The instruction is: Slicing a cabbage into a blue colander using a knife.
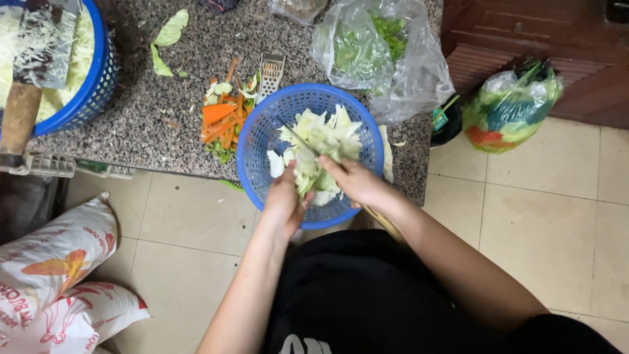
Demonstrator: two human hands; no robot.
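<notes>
A blue plastic colander basket (262,134) sits at the near edge of a speckled granite counter (164,111) and holds pale green cabbage pieces (324,131). My left hand (285,203) grips a clump of cabbage over the basket's near side. My right hand (357,183) pinches the same clump from the right, fingers pressed on the leaves. A thin dark blade shows between the leaves near the clump; I cannot tell which hand holds it.
Carrot peelings (223,121) and a metal peeler (270,72) lie left of the basket. A second blue basket (98,85) of shredded cabbage holds a cleaver (29,72). Clear bag of greens (380,46) behind; vegetable bag (511,105) and printed sacks (59,275) on the tiled floor.
</notes>
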